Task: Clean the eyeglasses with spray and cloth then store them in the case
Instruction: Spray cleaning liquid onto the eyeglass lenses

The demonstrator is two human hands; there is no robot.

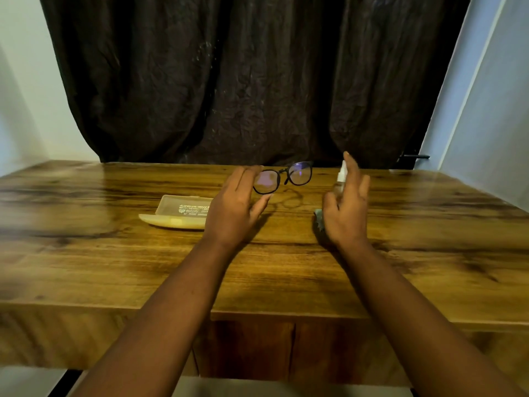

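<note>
Two bare forearms reach forward over the near edge of a wooden table (pixel 114 253), whose grain runs side to side under a warm glaze of light. The right hand (pixel 347 207) is raised above the tabletop with its fingers curled round a small spray bottle (pixel 341 173); the pale nozzle shows at the top, just beside the extended forefinger, and faces left toward the lenses. Below that hand, partly hidden by the wrist and palm, a greyish cleaning cloth (pixel 319 223) lies on the wood (only a small edge of it shows).

The left hand (pixel 236 209) holds the eyeglasses (pixel 282 177) by their left end, fingers curled over the frame and thumb beneath. The dark-framed pair is lifted clear of the table, tilted with its right lens higher, and its faint shadow falls on the wood underneath.

Left of that hand, the pale translucent case (pixel 179 213) rests open on the table, printed lettering visible on its lid, its right end hidden behind the hand.

Past the far edge hangs a dark, crumpled curtain (pixel 243 81) between light walls.
</note>
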